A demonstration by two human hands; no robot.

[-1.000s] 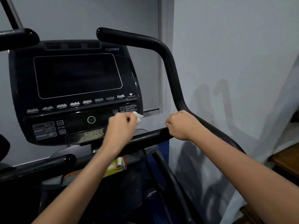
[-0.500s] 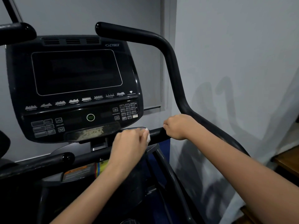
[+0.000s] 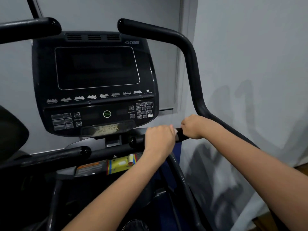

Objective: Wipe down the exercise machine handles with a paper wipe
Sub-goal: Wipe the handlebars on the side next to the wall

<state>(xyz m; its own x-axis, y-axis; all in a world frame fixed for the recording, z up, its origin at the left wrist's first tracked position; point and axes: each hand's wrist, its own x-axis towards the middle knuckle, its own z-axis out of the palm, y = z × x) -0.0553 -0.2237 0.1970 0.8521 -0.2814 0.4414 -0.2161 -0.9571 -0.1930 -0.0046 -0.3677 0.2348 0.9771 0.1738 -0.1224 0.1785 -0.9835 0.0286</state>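
Sliding closer, left hand (image 3: 159, 139) clenching paper wipe (image 3: 175, 130) on handle (image 3: 180, 134), right hand (image 3: 193, 125) gripping handle.

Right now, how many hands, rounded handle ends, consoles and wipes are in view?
hands: 2, left hand and right hand
rounded handle ends: 4
console: 1
paper wipe: 1
Total: 8

A black console (image 3: 95, 84) is mounted between the bars, with a dark screen (image 3: 97, 67) outlined in white. A green-ringed round button (image 3: 107, 114) is set below the screen, and a keypad (image 3: 144, 110) lies to its right. A yellow sticker (image 3: 122, 164) is seen lower down on the frame. A grey wall (image 3: 250, 55) is seen at right, marked by shadows.
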